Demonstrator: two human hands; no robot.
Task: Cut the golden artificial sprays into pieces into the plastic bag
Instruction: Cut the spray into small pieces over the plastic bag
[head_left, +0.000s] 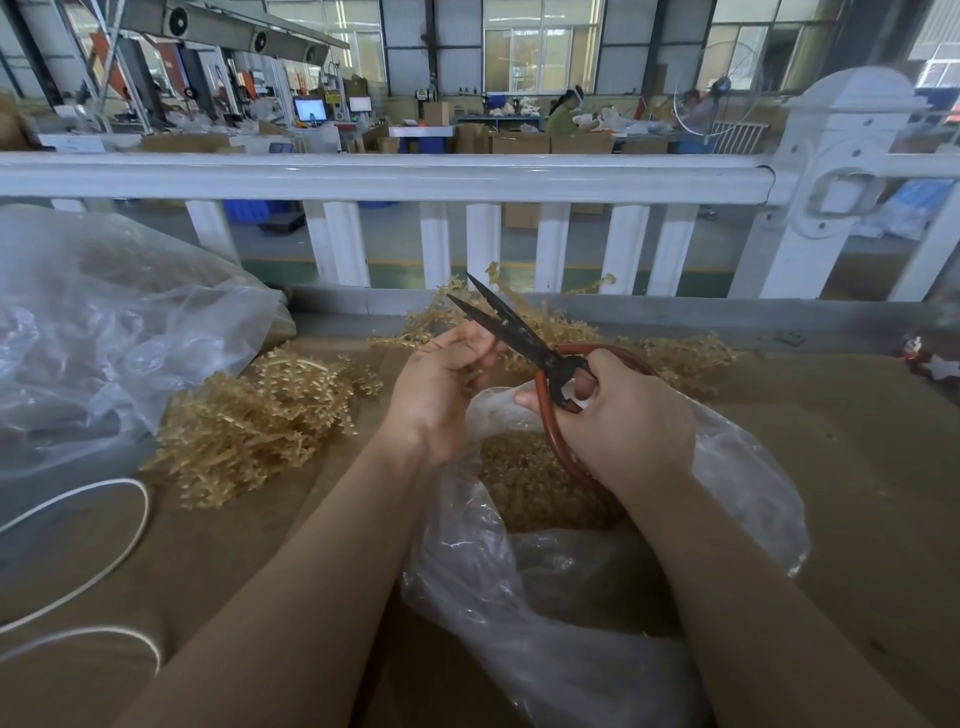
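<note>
My right hand (621, 415) grips the red loop handles of black scissors (511, 330), whose blades stand apart and point up-left. My left hand (441, 384) pinches a golden spray piece right beside the blades; the piece is mostly hidden by my fingers. Below both hands a clear plastic bag (571, 571) lies open, holding a heap of cut golden pieces (524, 483). A pile of uncut golden sprays (260, 421) lies left of my left hand. More sprays (675, 353) lie behind the scissors.
A large crumpled clear bag (104, 322) fills the left side. A white cord (104, 530) loops at the lower left on the brown cardboard surface (857, 467). A white railing (415, 176) runs across behind the table. A red object (930, 358) sits at the far right.
</note>
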